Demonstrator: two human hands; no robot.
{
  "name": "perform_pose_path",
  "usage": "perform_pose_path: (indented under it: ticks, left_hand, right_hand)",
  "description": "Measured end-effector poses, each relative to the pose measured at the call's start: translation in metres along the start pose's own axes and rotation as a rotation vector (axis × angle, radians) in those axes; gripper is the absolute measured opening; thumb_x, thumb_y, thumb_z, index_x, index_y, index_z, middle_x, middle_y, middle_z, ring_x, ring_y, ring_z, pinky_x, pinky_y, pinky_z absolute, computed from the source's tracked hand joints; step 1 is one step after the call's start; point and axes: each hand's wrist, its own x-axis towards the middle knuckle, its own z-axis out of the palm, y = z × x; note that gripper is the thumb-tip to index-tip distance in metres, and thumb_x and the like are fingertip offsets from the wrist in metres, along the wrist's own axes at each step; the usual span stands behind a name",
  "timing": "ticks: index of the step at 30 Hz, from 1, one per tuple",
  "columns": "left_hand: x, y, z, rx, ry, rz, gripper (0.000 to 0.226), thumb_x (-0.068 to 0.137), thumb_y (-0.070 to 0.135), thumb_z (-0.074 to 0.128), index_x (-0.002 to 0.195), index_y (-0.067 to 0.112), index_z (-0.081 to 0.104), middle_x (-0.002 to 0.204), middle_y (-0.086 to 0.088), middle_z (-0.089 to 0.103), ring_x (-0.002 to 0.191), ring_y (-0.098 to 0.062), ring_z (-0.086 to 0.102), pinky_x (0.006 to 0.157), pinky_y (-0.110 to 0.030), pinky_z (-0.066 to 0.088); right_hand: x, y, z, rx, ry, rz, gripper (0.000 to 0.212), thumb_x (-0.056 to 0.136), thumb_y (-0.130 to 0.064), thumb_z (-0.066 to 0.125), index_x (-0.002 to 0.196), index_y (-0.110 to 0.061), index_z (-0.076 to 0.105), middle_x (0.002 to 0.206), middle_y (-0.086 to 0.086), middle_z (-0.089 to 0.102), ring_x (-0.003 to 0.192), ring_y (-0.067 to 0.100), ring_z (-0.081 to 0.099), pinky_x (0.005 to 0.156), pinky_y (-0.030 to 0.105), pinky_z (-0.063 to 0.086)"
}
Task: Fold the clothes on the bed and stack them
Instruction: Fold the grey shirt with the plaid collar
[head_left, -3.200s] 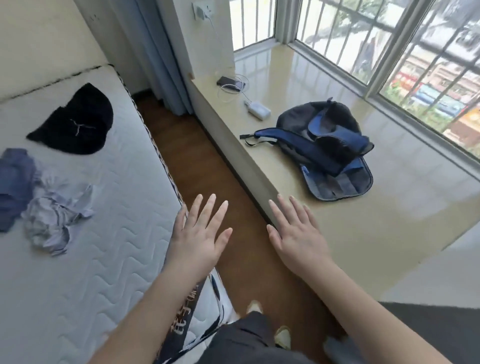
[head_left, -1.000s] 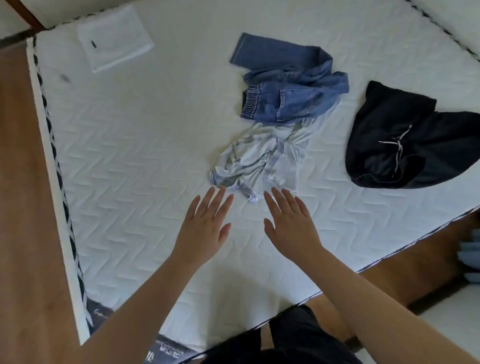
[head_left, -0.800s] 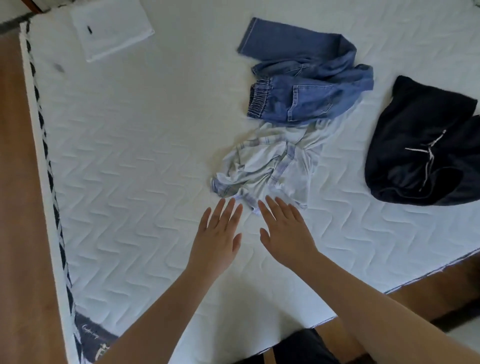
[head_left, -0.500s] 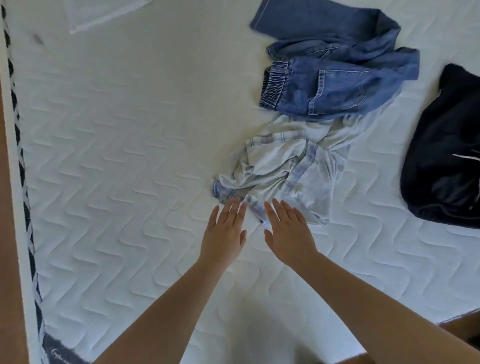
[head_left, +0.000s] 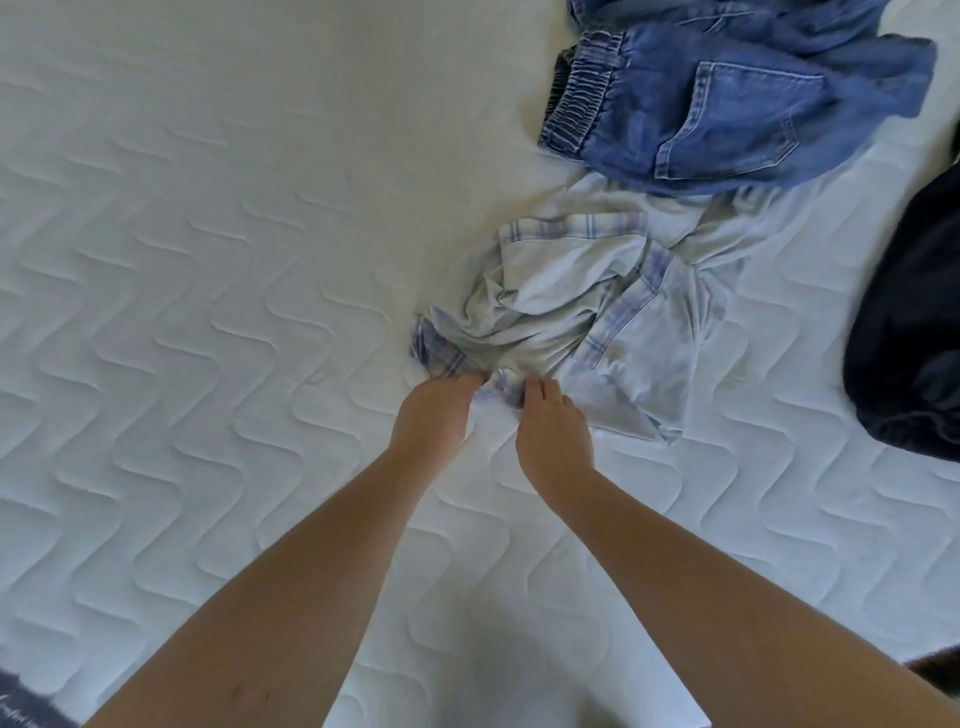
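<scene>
A crumpled pale blue plaid garment (head_left: 582, 306) lies in the middle of the white quilted mattress (head_left: 208, 270). My left hand (head_left: 434, 415) and my right hand (head_left: 550, 431) are side by side at its near edge, fingers curled down into the fabric and pinching the hem. Blue denim jeans (head_left: 727, 98) lie bunched just beyond it, overlapping its far edge. A black garment (head_left: 914, 332) lies at the right border, partly cut off.
The mattress stretches wide and bare to the left and toward me. A dark strip with print (head_left: 26, 706) shows at the bottom left corner, at the bed's edge.
Both hands moved forward from flat and open above the mattress to the plaid garment's near edge, and their fingers have curled onto the fabric. The view has come closer to the bed.
</scene>
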Motion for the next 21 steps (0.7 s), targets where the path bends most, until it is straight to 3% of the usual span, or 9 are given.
perform_pose_path:
  ticks: [4, 9, 14, 18, 21]
  left_hand:
    - [-0.018, 0.001, -0.001, -0.025, -0.029, 0.003, 0.024, 0.098, 0.017, 0.052, 0.117, 0.01, 0.064, 0.108, -0.01, 0.069, 0.102, -0.028, 0.064, 0.087, -0.03, 0.042]
    - [-0.044, 0.025, -0.037, -0.231, 0.044, -0.085, 0.023, 0.1, 0.015, 0.043, 0.112, 0.01, 0.062, 0.098, -0.014, 0.069, 0.089, -0.034, 0.063, 0.077, -0.041, 0.05]
    - [-0.081, 0.062, -0.1, -0.371, 0.08, -0.059, 0.022, 0.104, 0.022, 0.037, 0.111, 0.017, 0.057, 0.084, -0.004, 0.064, 0.073, -0.022, 0.059, 0.064, -0.03, 0.041]
    - [-0.116, 0.1, -0.148, -0.425, 0.083, 0.006, 0.022, 0.096, 0.038, 0.054, 0.111, 0.022, 0.054, 0.066, 0.014, 0.051, 0.06, -0.006, 0.051, 0.053, -0.017, 0.032]
    - [-0.145, 0.116, -0.177, -0.315, 0.079, 0.166, 0.049, 0.078, 0.039, 0.077, 0.117, 0.025, 0.052, 0.083, 0.015, 0.055, 0.069, -0.007, 0.054, 0.06, -0.017, 0.036]
  right_hand:
    - [-0.012, 0.01, -0.004, 0.111, -0.042, 0.008, 0.021, 0.098, -0.012, 0.048, 0.118, -0.01, 0.052, 0.116, 0.008, 0.054, 0.102, 0.025, 0.057, 0.084, 0.03, 0.044]
    - [-0.048, 0.014, -0.03, 0.351, -0.075, 0.017, 0.023, 0.098, -0.01, 0.046, 0.115, -0.008, 0.061, 0.102, 0.012, 0.059, 0.094, 0.028, 0.058, 0.078, 0.036, 0.046]
    - [-0.095, 0.018, -0.08, 0.477, -0.016, 0.025, 0.019, 0.097, -0.014, 0.048, 0.104, -0.012, 0.066, 0.09, 0.003, 0.06, 0.085, 0.023, 0.058, 0.068, 0.028, 0.038]
    - [-0.13, 0.012, -0.134, 0.627, 0.03, 0.051, 0.019, 0.093, -0.01, 0.046, 0.091, -0.019, 0.062, 0.084, -0.001, 0.063, 0.074, 0.016, 0.056, 0.06, 0.022, 0.039]
    - [-0.161, 0.012, -0.173, 0.594, 0.024, -0.017, 0.018, 0.094, -0.01, 0.046, 0.084, -0.022, 0.055, 0.075, -0.004, 0.058, 0.068, 0.011, 0.052, 0.055, 0.014, 0.035]
